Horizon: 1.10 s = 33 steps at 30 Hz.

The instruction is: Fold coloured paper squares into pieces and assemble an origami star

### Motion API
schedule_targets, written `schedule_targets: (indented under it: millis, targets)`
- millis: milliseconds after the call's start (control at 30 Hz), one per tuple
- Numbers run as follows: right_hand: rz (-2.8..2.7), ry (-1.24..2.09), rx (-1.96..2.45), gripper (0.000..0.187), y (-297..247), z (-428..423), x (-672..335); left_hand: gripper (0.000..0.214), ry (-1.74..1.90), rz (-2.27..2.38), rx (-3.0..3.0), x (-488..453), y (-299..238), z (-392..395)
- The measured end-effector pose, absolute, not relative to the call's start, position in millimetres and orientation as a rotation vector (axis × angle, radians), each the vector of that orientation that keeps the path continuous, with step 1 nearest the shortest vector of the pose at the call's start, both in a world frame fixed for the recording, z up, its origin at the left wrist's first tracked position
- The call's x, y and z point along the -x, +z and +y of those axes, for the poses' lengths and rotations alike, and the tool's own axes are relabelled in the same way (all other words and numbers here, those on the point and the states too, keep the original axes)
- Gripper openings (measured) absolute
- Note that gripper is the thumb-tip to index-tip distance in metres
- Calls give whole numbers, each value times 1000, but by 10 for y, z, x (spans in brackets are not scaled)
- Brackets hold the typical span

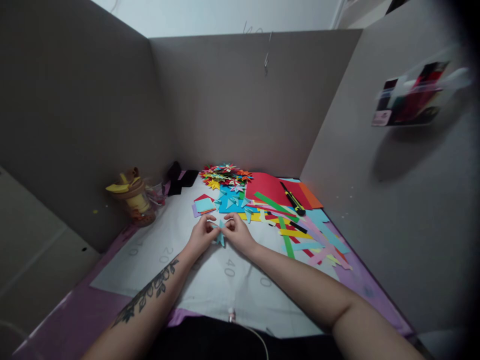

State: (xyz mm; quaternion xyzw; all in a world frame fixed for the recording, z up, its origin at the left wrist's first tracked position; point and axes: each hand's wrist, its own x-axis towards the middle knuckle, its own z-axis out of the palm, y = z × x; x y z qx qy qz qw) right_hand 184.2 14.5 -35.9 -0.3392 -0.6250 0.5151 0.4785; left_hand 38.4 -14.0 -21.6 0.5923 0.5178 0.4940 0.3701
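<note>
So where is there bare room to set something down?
On the white sheet, printed numbers aside, one bare patch lies between the cup and the left forearm, another between that and the right forearm. Crowded: beyond the left hand and right hand, folded blue pieces and the star pile; at right, paper strips and the cutter.

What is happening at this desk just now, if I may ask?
The person's left hand and right hand hold a light-blue paper piece between them. Similar folded pieces lie just beyond, near a pile of colourful paper stars. Loose paper strips and a cutter lie to the right.
</note>
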Motion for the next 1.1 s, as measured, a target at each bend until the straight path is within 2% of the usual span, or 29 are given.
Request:
schedule_targets:
  millis: [233, 400, 633, 1100]
  targets:
    - [-1531, 1231, 760, 23, -363, 151, -1847, 30, 1242, 1314, -1533, -394, -222, -140]
    - [-1483, 1231, 793, 26, -377, 187, -1857, 35, 1232, 1292, -1519, -381, -267, -111]
    - [-1481, 1273, 813, 31, -413, 216, -1850, 28, 1227, 1319, -1653, -375, -307, -108]
    - [-1328, 1303, 808, 30, -394, 210, -1856, 29, 1121, 1384, -1762, -384, -288, -151]
